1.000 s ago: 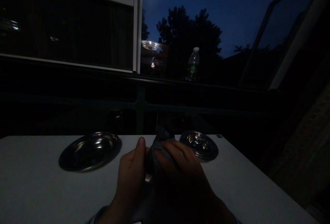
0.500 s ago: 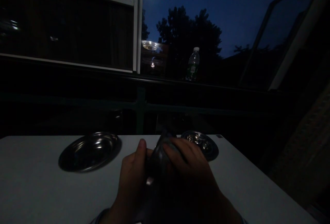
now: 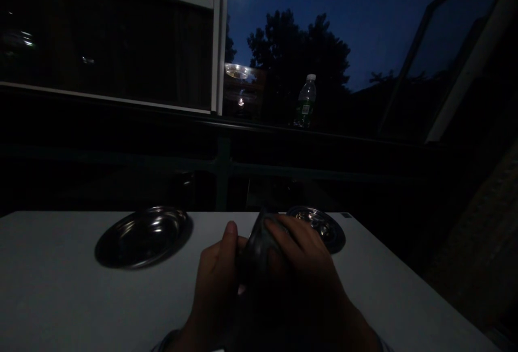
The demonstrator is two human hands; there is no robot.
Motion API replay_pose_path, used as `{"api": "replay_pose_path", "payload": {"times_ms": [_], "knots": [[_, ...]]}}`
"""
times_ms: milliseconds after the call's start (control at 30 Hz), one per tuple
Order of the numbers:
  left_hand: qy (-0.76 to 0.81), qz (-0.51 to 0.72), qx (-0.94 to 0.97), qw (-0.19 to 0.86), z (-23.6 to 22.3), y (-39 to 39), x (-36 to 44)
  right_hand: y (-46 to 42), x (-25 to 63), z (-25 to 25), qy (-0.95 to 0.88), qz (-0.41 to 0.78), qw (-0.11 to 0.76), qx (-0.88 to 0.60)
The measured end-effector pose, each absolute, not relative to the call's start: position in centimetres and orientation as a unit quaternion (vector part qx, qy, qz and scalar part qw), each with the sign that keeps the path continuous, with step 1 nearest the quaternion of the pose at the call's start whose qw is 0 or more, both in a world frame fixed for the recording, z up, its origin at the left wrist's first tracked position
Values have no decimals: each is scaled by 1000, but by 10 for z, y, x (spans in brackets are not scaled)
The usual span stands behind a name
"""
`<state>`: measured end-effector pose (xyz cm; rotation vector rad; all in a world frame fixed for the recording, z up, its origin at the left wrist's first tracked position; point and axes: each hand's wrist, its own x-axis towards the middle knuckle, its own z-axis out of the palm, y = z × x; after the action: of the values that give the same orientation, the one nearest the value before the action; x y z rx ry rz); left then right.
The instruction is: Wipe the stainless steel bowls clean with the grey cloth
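Observation:
In the middle of the head view, my left hand [image 3: 218, 268] closes around the left side of a dark, slightly shiny object [image 3: 256, 241], thumb pointing up. From the other side my right hand [image 3: 309, 257] curls its fingers over the object's top. Part of it looks like greyish cloth under the right fingers, but the dim light hides its exact kind. Both hands are above a white table [image 3: 60, 287]. Beyond the left hand lies a shiny oval-looking metal dish [image 3: 141, 241]. A second metal dish [image 3: 334, 236] with bright glints sits behind my right hand, partly covered by it.
A plastic bottle [image 3: 306, 101] with a white cap and green label stands on the window sill [image 3: 259, 125]. Left of it is a clear round container [image 3: 238, 71], dimly seen. A window pane [image 3: 437, 55] stands open at right. Patterned fabric [image 3: 481, 255] hangs at the right edge.
Both hands, with the dark object between them, have shifted slightly right in the view. My right fingers have slid a little over its top. The whole scene also drifts slightly right.

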<state>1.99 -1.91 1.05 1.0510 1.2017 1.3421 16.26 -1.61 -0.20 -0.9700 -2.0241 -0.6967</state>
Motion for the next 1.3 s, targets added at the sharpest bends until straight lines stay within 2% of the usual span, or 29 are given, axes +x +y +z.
{"api": "replay_pose_path", "payload": {"times_ms": [367,467,633,833,933,1300], "knots": [[505,563,450,475,13,-18,16,-28,142,-3,-809,-259,396,-348],[498,544,472,483,4,-19,20,-21,159,1,-781,-253,411,-397],[471,537,488,501,-2,-20,23,-13,180,5,-770,-205,385,-466],[466,581,427,512,7,-14,15,-21,155,0,-824,-267,373,-333],[477,611,397,491,12,-11,9,-29,135,-4,-837,-244,391,-296],[438,601,406,531,12,-15,17,-14,145,-12,-793,-266,436,-333]]}}
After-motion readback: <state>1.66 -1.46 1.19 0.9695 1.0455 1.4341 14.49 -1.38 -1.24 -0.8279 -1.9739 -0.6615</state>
